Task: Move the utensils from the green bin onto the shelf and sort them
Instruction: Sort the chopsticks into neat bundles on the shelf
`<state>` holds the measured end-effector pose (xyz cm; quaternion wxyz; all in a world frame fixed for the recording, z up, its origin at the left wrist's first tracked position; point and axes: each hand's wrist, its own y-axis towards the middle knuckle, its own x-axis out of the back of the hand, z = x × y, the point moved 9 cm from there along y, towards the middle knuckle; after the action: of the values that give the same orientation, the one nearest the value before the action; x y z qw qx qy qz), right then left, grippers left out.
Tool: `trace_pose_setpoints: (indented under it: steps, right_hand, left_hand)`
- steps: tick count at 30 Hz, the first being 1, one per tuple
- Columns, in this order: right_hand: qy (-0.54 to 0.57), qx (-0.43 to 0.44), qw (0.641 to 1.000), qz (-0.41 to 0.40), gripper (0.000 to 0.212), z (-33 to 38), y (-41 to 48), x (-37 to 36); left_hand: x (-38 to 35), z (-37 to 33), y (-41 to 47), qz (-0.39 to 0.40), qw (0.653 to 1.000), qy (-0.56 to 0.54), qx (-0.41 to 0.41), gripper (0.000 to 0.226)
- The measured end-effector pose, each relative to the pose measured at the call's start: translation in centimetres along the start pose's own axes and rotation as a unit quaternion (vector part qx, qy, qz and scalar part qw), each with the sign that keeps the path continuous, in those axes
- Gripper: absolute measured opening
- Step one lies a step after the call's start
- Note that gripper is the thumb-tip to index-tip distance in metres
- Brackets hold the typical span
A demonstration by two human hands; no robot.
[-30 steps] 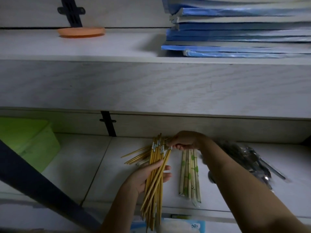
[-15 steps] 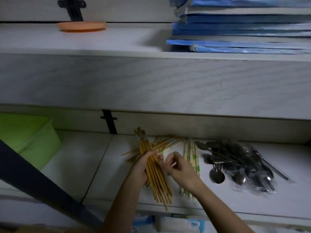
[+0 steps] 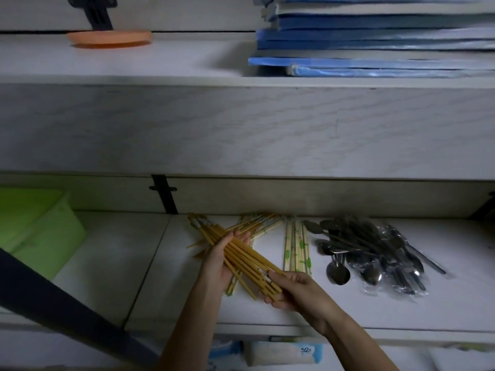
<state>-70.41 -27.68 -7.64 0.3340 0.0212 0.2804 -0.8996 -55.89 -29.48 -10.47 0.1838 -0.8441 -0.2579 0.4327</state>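
Far left, at the back of the lower shelf (image 3: 112, 263): one green bin (image 3: 40, 231), its inside hidden from you at this angle, with a dark slanted bar (image 3: 53, 298) crossing low in front of it. Above, on the upper shelf: one orange dish (image 3: 108, 38). Next along the back wall: one black bracket (image 3: 164, 194). Centre: one bundle of yellow chopsticks (image 3: 249, 257), held over the shelf with its long axis running from far-left to near-right. Your left hand (image 3: 218, 261) cradles the middle of the bundle, fingers curled round it. Your right hand (image 3: 294, 290) grips the near-right end, fingers wrapped about the tips. Behind and under the bundle: loose chopsticks (image 3: 257, 224), fanned crosswise on the shelf and, by my judgement, the main thing in your way if you lay the bundle down here. Just right of your hands: wrapped chopsticks (image 3: 296, 245) in green-printed sleeves, lying front to back; turning the bundle to that line looks like the coming move. Further right, apart from them: a heap of metal spoons (image 3: 375, 250), several in clear wrap. Upper right: stacked blue folders (image 3: 375, 44).
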Motion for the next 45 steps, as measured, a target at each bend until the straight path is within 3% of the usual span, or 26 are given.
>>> trace_pose_setpoints:
  steps: [7,15,19,22,24,26,33,40,45]
  right_hand:
    - [0.008,-0.006,1.0,-0.016,0.027,-0.6,-0.3,1.0]
    - [-0.07,0.079,0.988,-0.11,0.015,1.8,-1.7,4.5]
    - [-0.016,0.153,0.974,-0.167,0.013,4.6,-3.9,8.4]
    - [0.043,0.197,0.959,-0.199,0.055,6.3,-4.6,10.9]
    - [0.064,0.207,0.952,-0.217,0.047,7.3,-4.4,11.8]
    - [0.045,0.196,0.955,-0.218,0.026,8.2,-3.2,11.7]
    - [-0.112,0.136,0.975,-0.138,0.029,9.4,3.7,6.5]
    - [-0.213,0.131,0.963,-0.102,0.037,9.4,7.5,2.3]
    - [-0.206,0.102,0.969,-0.093,0.037,8.6,8.8,0.9]
  left_hand:
    - [0.2,-0.4,-0.4,0.004,1.0,-0.006,-0.014,0.021]
    - [1.6,-2.1,-1.0,-0.051,0.996,-0.051,-0.051,0.02]
    - [4.2,-3.7,-0.6,-0.07,0.992,-0.069,-0.076,0.016]
    - [5.3,-4.2,-0.6,-0.072,0.991,-0.084,-0.068,0.017]
    - [5.0,-3.8,-0.7,-0.068,0.996,-0.054,-0.03,0.02]
    - [4.0,-2.8,-1.0,-0.057,0.998,0.014,0.015,0.023]
    - [-0.3,2.5,-3.0,0.075,0.968,0.207,0.122,0.017]
    - [-1.8,3.7,-5.0,0.126,0.957,0.233,0.115,0.035]
    - [-0.4,2.4,-5.0,0.085,0.965,0.236,0.07,0.011]
